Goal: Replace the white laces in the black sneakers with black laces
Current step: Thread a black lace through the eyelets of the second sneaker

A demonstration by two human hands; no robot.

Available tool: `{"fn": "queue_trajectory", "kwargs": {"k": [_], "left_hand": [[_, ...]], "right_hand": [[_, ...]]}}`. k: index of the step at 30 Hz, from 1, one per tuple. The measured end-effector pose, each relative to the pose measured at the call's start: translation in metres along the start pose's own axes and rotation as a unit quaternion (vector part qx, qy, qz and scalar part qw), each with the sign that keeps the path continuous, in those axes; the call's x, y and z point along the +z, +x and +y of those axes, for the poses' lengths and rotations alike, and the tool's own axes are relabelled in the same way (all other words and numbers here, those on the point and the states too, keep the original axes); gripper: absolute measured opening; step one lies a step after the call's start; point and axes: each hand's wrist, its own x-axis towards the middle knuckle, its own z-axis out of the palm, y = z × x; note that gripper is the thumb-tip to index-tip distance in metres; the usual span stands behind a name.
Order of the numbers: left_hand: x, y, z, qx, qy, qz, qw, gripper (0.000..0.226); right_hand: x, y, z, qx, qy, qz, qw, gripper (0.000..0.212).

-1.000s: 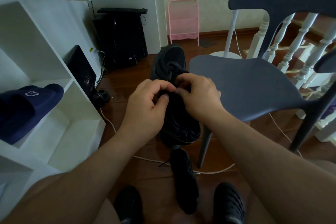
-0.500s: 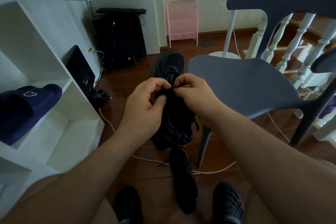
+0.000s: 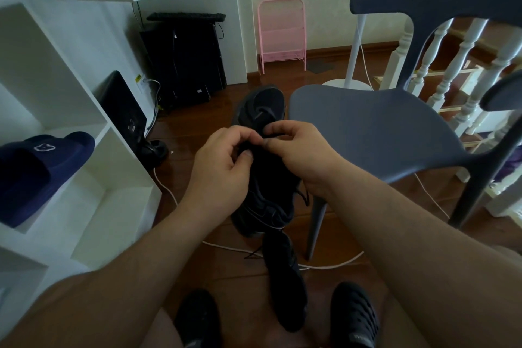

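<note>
While both hands work at its upper eyelets, the black sneaker [image 3: 265, 189] hangs between them above the floor, toe pointing away.

Left hand [image 3: 223, 167]: fingers curled, thumb and forefinger pinching at the tongue area; whether they hold lace or only the upper cannot be told against the dark fabric.

Right hand [image 3: 299, 150]: fingers curled, pinching a short run of black lace [image 3: 272, 136] just beyond the left fingertips.

Second sneaker [image 3: 285, 282]: on the floor below the hands, nearer the body, a loose lace end trailing beside it.

Grey chair [image 3: 375, 133]: just right of the right hand.

Risks, as judged: black on black hides the eyelets, so the lace could skip a hole or cross wrongly; a light pinch could let the tip slip back out; the unsupported shoe may twist mid-threading.
</note>
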Motion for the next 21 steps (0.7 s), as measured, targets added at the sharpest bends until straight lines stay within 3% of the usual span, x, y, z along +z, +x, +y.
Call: {"fn": "queue_trajectory", "kwargs": {"k": [4, 9, 14, 18, 21], "left_hand": [[0.000, 0.000, 0.002, -0.005, -0.006, 0.001, 1.000, 0.038], [0.001, 0.000, -0.002, -0.010, -0.018, -0.005, 1.000, 0.042], [-0.002, 0.003, -0.004, -0.013, 0.003, -0.017, 1.000, 0.061], [-0.002, 0.003, -0.005, -0.018, -0.003, -0.007, 1.000, 0.047], [-0.001, 0.003, -0.003, -0.024, -0.013, 0.003, 1.000, 0.046]], "right_hand": [[-0.001, 0.002, 0.000, -0.005, 0.058, 0.022, 0.998, 0.025], [-0.002, 0.003, 0.001, -0.003, 0.022, 0.028, 0.999, 0.031], [-0.004, 0.000, -0.002, -0.012, 0.041, 0.022, 0.999, 0.031], [-0.006, -0.003, -0.005, -0.010, 0.059, 0.007, 0.998, 0.031], [-0.008, -0.005, -0.010, -0.004, 0.087, -0.007, 0.996, 0.019]]}}
